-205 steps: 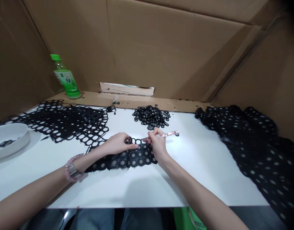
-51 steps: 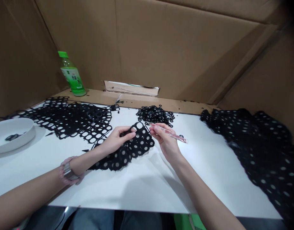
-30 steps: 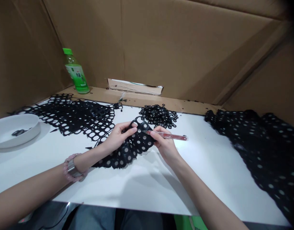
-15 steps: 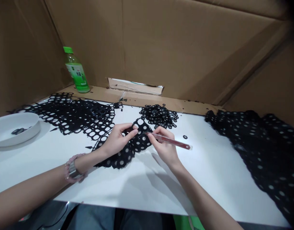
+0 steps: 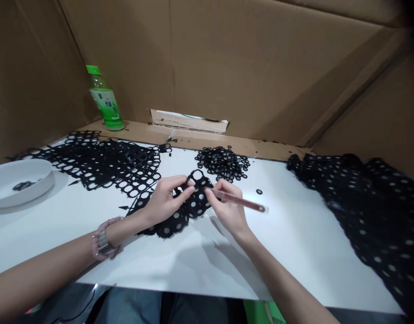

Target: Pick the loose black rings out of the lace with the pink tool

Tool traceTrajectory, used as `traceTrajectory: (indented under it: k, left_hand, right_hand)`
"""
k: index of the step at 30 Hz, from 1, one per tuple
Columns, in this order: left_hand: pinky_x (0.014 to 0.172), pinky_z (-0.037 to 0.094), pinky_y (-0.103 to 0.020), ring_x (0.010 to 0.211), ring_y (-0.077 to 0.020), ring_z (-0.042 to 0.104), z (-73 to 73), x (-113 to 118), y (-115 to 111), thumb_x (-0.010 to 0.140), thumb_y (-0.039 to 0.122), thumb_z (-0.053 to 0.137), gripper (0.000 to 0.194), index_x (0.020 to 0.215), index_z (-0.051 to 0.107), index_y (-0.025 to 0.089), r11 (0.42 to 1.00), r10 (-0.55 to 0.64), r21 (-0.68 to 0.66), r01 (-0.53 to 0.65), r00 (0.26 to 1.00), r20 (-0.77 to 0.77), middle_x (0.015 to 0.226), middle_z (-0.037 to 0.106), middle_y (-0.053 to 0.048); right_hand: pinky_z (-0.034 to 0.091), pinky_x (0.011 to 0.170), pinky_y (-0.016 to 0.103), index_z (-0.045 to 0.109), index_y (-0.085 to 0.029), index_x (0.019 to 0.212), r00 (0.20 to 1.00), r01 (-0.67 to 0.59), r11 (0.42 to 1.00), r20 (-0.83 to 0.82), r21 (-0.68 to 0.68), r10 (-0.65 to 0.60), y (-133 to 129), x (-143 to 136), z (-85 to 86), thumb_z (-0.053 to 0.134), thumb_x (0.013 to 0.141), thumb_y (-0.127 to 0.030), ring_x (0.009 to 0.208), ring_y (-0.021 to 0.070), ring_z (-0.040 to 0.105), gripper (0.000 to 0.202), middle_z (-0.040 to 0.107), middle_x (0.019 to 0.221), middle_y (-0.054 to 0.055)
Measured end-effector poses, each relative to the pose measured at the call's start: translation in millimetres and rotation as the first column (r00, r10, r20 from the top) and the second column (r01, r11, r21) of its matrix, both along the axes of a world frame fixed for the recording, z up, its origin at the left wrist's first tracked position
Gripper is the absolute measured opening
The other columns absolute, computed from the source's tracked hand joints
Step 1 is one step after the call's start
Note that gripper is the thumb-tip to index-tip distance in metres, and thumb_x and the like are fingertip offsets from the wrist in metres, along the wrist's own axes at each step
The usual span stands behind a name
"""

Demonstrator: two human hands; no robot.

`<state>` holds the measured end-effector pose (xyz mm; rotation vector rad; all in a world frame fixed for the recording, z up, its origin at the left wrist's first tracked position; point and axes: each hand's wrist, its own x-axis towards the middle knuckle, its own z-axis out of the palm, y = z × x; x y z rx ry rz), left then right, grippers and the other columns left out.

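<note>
My left hand [image 5: 168,198] pinches the edge of a strip of black dotted fabric [image 5: 176,222] between thumb and fingers. An open round loop stands out at the strip's top edge, beside the left fingertips. Opposite, my right hand [image 5: 229,211] is closed round a thin tool with a flat reddish-brown handle [image 5: 244,201]. Its handle end points to the right, and its tip reaches the fabric, too small to make out. Left of the strip spreads black open netting [image 5: 109,162] with round holes. Just beyond my hands lies a heap of small black-rimmed rings [image 5: 222,163].
A white bowl [image 5: 47,182] with some black bits stands at far left. Behind the netting is a green drink bottle [image 5: 107,108]. More black dotted fabric [image 5: 369,216] covers the right side. One loose ring [image 5: 259,191] lies on the white table [image 5: 294,252]. Cardboard walls [image 5: 261,67] surround it.
The fabric between my fingers has shifted a little, and its open loop now stands out more. The right hand and tool have moved slightly left and down. The left hand has hardly moved.
</note>
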<state>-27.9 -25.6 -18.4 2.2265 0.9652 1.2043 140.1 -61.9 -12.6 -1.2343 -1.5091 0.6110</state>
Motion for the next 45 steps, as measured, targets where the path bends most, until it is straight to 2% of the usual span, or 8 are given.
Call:
traceTrajectory:
  k: [3, 6, 12, 17, 24, 32, 41, 45]
  left_hand:
    - [0.067, 0.044, -0.022, 0.07, -0.0149, 0.057, -1.2, 0.2, 6.0, 0.08, 0.033, 0.053, 0.019, 0.075, 0.057, 0.016, 0.98, 0.071, -0.193, -0.049, 0.992, 0.106, 0.074, 0.062, 0.0]
    - [0.066, 0.043, -0.022, 0.067, -0.0137, 0.053, 1.0, -0.2, 11.1, 0.076, 0.033, 0.055, 0.018, 0.071, 0.055, 0.016, 0.945, 0.069, -0.328, -0.007, 0.982, 0.178, 0.069, 0.059, 0.001]
    - [0.056, 0.035, -0.02, 0.056, -0.0097, 0.043, 8.0, -1.9, 14.9, 0.074, 0.037, 0.057, 0.022, 0.067, 0.052, 0.016, 0.894, -0.034, -0.436, 0.106, 0.985, 0.171, 0.057, 0.047, 0.005]
    - [0.055, 0.032, -0.02, 0.054, -0.0084, 0.039, 10.6, 0.5, 12.0, 0.075, 0.036, 0.058, 0.024, 0.065, 0.049, 0.016, 0.91, 0.006, -0.412, 0.047, 0.992, 0.126, 0.056, 0.043, 0.006]
    - [0.063, 0.035, -0.022, 0.064, -0.0112, 0.046, 15.4, -2.4, 12.0, 0.078, 0.032, 0.055, 0.023, 0.063, 0.051, 0.015, 0.976, 0.01, -0.216, -0.009, 1.0, 0.004, 0.063, 0.05, 0.003]
    - [0.059, 0.035, -0.022, 0.059, -0.0114, 0.047, 18.0, -1.4, 8.5, 0.079, 0.032, 0.052, 0.025, 0.061, 0.05, 0.015, 0.986, 0.07, -0.146, -0.082, 0.994, -0.086, 0.059, 0.052, 0.002]
    - [0.06, 0.035, -0.024, 0.063, -0.0127, 0.046, 20.3, 1.7, -6.2, 0.084, 0.026, 0.047, 0.023, 0.064, 0.048, 0.016, 1.0, 0.0, 0.011, 0.002, 0.992, -0.129, 0.066, 0.049, 0.0]
    - [0.061, 0.034, -0.024, 0.063, -0.0128, 0.045, 20.5, 2.5, -6.5, 0.084, 0.025, 0.047, 0.023, 0.062, 0.048, 0.016, 0.999, -0.053, -0.003, 0.053, 0.99, -0.131, 0.066, 0.048, 0.0]
  right_hand:
    - [0.03, 0.051, 0.023, 0.041, -0.019, 0.055, 0.986, -0.049, 0.995, -0.163, -0.084, 0.035, 6.2, 8.2, -1.4, 0.059, 0.073, -0.03, 0.051, 0.0095, 0.036, 0.028, 0.039, 0.051, -0.005]
    - [0.034, 0.053, 0.023, 0.043, -0.019, 0.058, 0.95, -0.109, 0.982, -0.306, -0.153, 0.057, 8.1, 10.7, -2.0, 0.06, 0.072, -0.034, 0.054, 0.0106, 0.041, 0.027, 0.041, 0.054, -0.005]
    - [0.03, 0.051, 0.022, 0.045, -0.018, 0.057, 0.961, -0.147, 0.979, -0.256, -0.144, 0.107, 3.3, 2.8, -1.3, 0.06, 0.073, -0.031, 0.052, 0.0097, 0.037, 0.025, 0.041, 0.054, -0.005]
    - [0.028, 0.051, 0.023, 0.045, -0.018, 0.058, 0.969, -0.14, 0.983, -0.222, -0.116, 0.112, 0.2, -1.0, -0.7, 0.059, 0.075, -0.028, 0.052, 0.0094, 0.036, 0.024, 0.041, 0.053, -0.005]
    - [0.026, 0.049, 0.022, 0.045, -0.019, 0.06, 0.977, -0.091, 0.992, -0.201, -0.089, 0.072, -2.6, -1.3, 1.8, 0.058, 0.075, -0.027, 0.051, 0.0092, 0.035, 0.022, 0.04, 0.054, -0.006]
    - [0.027, 0.049, 0.023, 0.043, -0.019, 0.059, 0.991, -0.064, 0.995, -0.121, -0.073, 0.055, -3.1, -2.9, 2.1, 0.057, 0.076, -0.025, 0.052, 0.0093, 0.036, 0.023, 0.04, 0.055, -0.005]
    - [0.026, 0.048, 0.024, 0.036, -0.021, 0.057, 0.998, 0.004, 1.0, 0.067, 0.01, -0.004, -8.3, -12.0, 4.8, 0.051, 0.075, -0.019, 0.049, 0.0101, 0.034, 0.024, 0.037, 0.052, -0.005]
    - [0.026, 0.048, 0.024, 0.036, -0.02, 0.056, 0.995, 0.015, 0.999, 0.098, 0.036, -0.018, -7.9, -12.8, 2.0, 0.051, 0.075, -0.018, 0.049, 0.0096, 0.034, 0.024, 0.037, 0.053, -0.005]
